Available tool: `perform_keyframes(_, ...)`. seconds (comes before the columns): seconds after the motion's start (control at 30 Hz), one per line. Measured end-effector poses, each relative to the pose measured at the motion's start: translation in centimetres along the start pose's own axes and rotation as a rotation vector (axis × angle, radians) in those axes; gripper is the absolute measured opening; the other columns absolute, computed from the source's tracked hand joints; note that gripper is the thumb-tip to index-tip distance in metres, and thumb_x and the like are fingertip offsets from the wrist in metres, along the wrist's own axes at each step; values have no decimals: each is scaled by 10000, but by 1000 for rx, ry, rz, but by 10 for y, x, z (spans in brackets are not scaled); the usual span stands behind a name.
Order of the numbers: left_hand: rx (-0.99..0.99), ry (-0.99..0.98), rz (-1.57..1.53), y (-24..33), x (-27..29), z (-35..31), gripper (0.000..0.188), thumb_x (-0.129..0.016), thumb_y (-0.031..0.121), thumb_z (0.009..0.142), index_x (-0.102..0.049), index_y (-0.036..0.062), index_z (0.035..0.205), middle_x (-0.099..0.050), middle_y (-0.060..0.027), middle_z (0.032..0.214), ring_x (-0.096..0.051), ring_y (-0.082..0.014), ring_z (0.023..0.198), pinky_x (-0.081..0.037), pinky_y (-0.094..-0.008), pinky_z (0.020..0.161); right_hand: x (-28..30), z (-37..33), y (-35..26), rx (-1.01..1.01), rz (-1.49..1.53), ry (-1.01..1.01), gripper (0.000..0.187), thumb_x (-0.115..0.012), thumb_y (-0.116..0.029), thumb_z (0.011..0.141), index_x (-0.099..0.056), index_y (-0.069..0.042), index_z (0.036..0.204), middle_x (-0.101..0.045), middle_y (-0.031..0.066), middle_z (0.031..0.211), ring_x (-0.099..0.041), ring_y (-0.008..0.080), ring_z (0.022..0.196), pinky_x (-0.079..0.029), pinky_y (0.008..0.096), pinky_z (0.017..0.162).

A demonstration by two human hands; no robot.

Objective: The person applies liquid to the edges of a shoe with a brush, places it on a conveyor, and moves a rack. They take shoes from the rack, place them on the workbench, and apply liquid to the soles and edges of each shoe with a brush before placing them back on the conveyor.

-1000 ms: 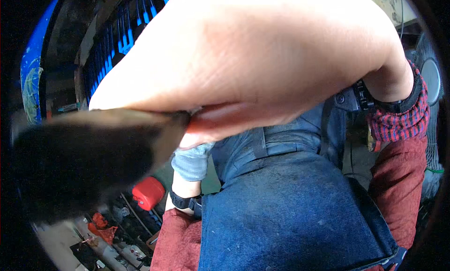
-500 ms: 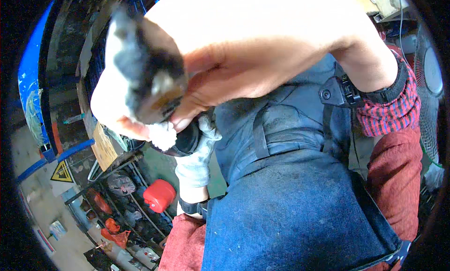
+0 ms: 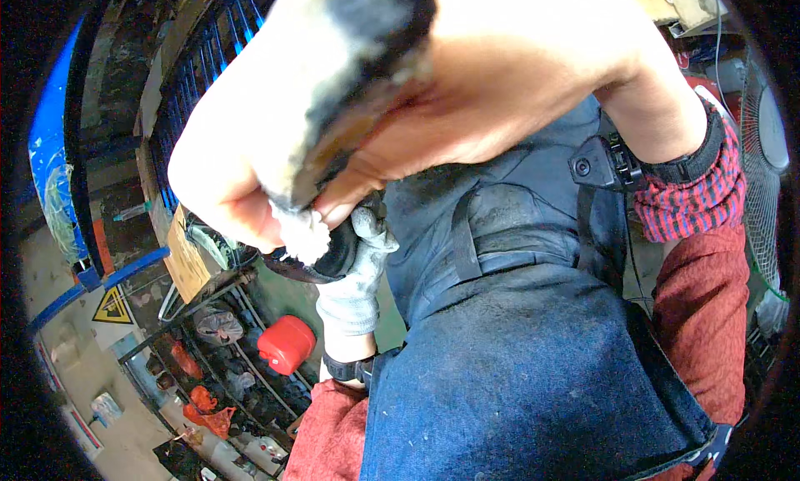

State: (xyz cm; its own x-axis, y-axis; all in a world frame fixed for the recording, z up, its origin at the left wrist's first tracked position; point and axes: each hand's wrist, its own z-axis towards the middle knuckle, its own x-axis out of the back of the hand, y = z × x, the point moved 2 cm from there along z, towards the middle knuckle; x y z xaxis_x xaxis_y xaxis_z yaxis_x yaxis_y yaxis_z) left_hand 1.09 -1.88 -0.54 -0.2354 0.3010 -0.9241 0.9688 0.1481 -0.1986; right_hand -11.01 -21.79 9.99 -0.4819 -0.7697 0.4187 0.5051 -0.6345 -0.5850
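Observation:
Large and close to the view, my bare right hand [image 3: 500,81] bends down from the upper right, its fingertips pinched together. Between them is a fluffy white wad [image 3: 305,234], like a bit of cloth or cotton. A blurred, black-stained whitish piece [image 3: 367,56], which looks like dirty cloth, runs up across the same fingers. Just below, my left hand [image 3: 367,235] wears a pale grey knit glove and its fingers curl against a dark round object [image 3: 337,254]. The white wad touches or overlaps that object's rim. Most of the dark object is hidden behind my right hand.
My lap carries a blue denim apron [image 3: 533,373]. To the left are a red plastic canister [image 3: 287,344], a rack [image 3: 242,314] with bags and a wooden board [image 3: 185,260]. A yellow warning sign [image 3: 112,306] hangs beyond. At right stands a fan [image 3: 762,148].
The black-stained piece and my right fingers have swung up and to the right. The white wad has shifted slightly right over the dark object. My left hand has barely moved.

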Motion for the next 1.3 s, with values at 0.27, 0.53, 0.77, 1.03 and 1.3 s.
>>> perform_keyframes(0.27,103,-15,-120,-11,6,8,509,-630,140,814,-450,47,1280,-551,-158,1143,-608,-275,973,-576,-443,773,12,-20,-2,8,14,28,300,-671,-288,799,-582,-2,814,-614,112,689,-609,230,611,-466,325,562)
perform_keyframes(0.53,-33,40,99,-26,0,1,424,-643,174,805,-520,16,1179,-563,-125,1067,-630,-245,900,-577,-405,722,12,-17,5,7,34,55,309,-659,-298,810,-586,2,813,-619,113,678,-608,236,604,-469,331,566)
perform_keyframes(0.77,115,71,-32,-22,-26,2,432,-604,229,856,-496,-38,1178,-568,-133,1076,-642,-231,913,-588,-321,682,10,32,21,18,36,76,318,-649,-307,819,-590,5,813,-623,113,669,-607,240,599,-471,335,571)
perform_keyframes(1.03,-336,206,126,-9,-10,-19,457,-639,195,815,-505,55,1228,-565,-148,1117,-623,-230,875,-585,-358,705,20,43,-24,-444,431,-226,170,-571,-200,879,-526,-36,883,-576,78,774,-555,171,706,-468,322,716)
perform_keyframes(1.3,-20,144,-9,-11,-17,-4,520,-600,279,849,-450,16,1271,-590,-95,1026,-643,-188,796,-584,-302,624,9,17,-8,156,365,-177,116,-548,-156,885,-517,-47,863,-568,58,791,-552,166,717,-468,322,717)
